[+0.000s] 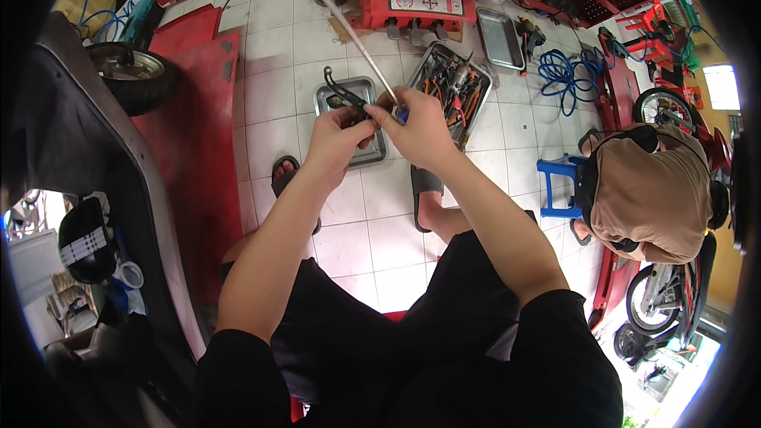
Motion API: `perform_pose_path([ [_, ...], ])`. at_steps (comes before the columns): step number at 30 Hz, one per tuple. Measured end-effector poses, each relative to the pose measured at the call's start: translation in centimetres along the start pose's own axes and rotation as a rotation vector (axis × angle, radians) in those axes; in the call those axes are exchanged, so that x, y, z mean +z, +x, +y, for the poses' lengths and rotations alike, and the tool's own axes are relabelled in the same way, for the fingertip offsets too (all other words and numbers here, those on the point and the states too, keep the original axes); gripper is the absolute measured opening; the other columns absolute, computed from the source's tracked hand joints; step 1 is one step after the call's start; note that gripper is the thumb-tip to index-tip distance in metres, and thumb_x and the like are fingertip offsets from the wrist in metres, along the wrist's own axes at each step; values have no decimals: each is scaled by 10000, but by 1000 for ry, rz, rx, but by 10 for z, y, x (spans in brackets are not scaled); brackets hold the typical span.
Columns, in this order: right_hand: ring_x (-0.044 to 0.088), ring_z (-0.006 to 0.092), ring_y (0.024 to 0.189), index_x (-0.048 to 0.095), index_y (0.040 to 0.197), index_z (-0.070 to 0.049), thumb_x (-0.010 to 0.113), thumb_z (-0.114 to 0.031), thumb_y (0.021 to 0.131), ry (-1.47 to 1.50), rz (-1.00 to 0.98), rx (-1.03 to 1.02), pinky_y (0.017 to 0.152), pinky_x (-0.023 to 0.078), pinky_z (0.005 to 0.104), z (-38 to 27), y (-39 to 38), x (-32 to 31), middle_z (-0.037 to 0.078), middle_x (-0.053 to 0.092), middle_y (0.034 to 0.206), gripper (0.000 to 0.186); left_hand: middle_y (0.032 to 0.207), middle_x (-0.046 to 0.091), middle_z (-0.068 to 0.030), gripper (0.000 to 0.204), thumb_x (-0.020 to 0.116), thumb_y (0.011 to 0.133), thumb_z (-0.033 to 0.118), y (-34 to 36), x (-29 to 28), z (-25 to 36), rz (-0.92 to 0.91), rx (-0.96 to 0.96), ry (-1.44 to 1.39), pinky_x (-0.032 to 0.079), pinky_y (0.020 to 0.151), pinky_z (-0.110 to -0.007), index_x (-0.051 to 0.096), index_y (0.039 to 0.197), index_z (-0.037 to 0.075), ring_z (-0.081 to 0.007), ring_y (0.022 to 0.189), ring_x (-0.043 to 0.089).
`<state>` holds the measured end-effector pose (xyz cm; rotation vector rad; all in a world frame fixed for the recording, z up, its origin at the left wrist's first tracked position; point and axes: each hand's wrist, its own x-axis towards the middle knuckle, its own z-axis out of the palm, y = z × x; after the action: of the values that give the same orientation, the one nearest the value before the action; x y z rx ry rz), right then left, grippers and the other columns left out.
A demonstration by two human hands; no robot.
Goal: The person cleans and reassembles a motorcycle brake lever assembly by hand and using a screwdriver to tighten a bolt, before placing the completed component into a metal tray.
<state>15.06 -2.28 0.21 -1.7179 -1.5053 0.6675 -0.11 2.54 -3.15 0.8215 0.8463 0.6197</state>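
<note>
My left hand (339, 136) is closed on a black curved lever-like part (337, 89) with a hooked end pointing away from me. Close beside it, my right hand (418, 125) is wrapped round the blue handle (403, 115) of a long screwdriver, most of that handle hidden by the fingers. Its bare shaft (361, 46) slants up and to the left, past the lever. The thumbs and fingertips of both hands come together at the lever's near end, so what they touch there is covered. Below the hands, a shallow metal tray (376, 154) rests on the tiles.
Right of my hands lies a tray of mixed tools (486, 103), with another metal tray (501, 40) beyond. A red machine with foot pedals (416, 30) stands ahead. Red lift platform (198, 150) is at left; blue hose (567, 79) and a crouching person (654, 190) are at right.
</note>
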Motion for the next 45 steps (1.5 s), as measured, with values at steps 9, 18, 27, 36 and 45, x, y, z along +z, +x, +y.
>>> perform_pose_path([
  [9, 614, 356, 788, 605, 964, 19, 623, -96, 879, -86, 54, -230, 696, 484, 388, 5, -4, 7, 172, 609, 893, 145, 708, 604, -47, 66, 651, 791, 14, 3, -5, -2, 45, 5, -21, 373, 529, -254, 646, 836, -34, -106, 594, 514],
  [18, 614, 359, 782, 558, 1041, -28, 595, -46, 840, -338, -17, -254, 652, 509, 436, 9, -11, 23, 134, 574, 943, 206, 680, 619, -37, 72, 684, 734, 38, 1, -8, 6, 120, -46, 164, 409, 494, -259, 673, 793, -3, -93, 555, 534],
  [27, 618, 282, 614, 555, 910, 18, 572, -244, 941, 138, 251, 321, 510, 473, 369, 56, -3, 56, 174, 578, 727, 264, 728, 610, -77, 124, 663, 794, 44, 15, -35, 16, 234, 54, 4, 383, 514, -247, 634, 850, -63, -142, 601, 557],
  [36, 386, 140, 452, 566, 809, -12, 637, -290, 911, 824, 72, 989, 398, 355, 334, 108, -11, 85, 13, 419, 600, 304, 796, 605, -89, 138, 634, 834, 30, 13, -49, 39, 261, 5, -259, 410, 555, -253, 622, 932, -66, -176, 673, 589],
  [45, 365, 88, 440, 605, 937, 11, 658, -212, 873, 932, 108, 806, 391, 334, 277, 54, 14, 37, 12, 468, 680, 238, 794, 619, -80, 134, 640, 844, 59, 12, -45, 36, 168, 9, -257, 427, 583, -251, 636, 926, -48, -168, 680, 595],
])
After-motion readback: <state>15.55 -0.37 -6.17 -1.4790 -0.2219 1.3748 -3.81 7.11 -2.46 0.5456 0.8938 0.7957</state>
